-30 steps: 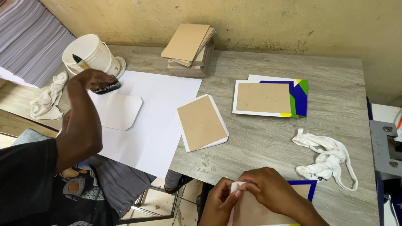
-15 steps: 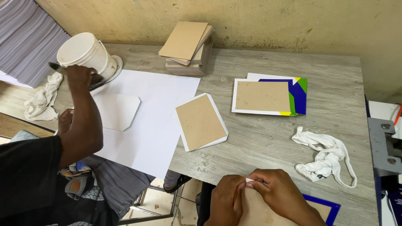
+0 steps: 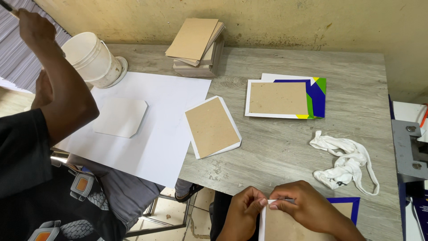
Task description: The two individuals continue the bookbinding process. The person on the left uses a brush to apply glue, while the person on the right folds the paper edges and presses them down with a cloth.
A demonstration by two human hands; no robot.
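My left hand (image 3: 244, 209) and my right hand (image 3: 306, 206) meet at the table's near edge. Both pinch the white paper edge folded over a brown card (image 3: 278, 225) that lies on a blue-bordered cover (image 3: 344, 203). The fingertips of the two hands touch at the card's top left corner. Farther back lie a second brown card on white paper (image 3: 211, 127) and a third brown card on a blue, green and yellow cover (image 3: 278, 98).
A co-worker's arm (image 3: 62, 93) is raised at the left, holding a brush near the top corner. A white bucket (image 3: 91, 58), a large white sheet (image 3: 169, 102) with a cut white piece (image 3: 120, 117), a stack of boards (image 3: 196, 42), a white cloth (image 3: 345, 160) and a metal machine (image 3: 410, 147) surround the grey table (image 3: 276, 151).
The co-worker's hand has lifted from beside the bucket up to the top left with the brush. My hands stay pinched on the card's edge.
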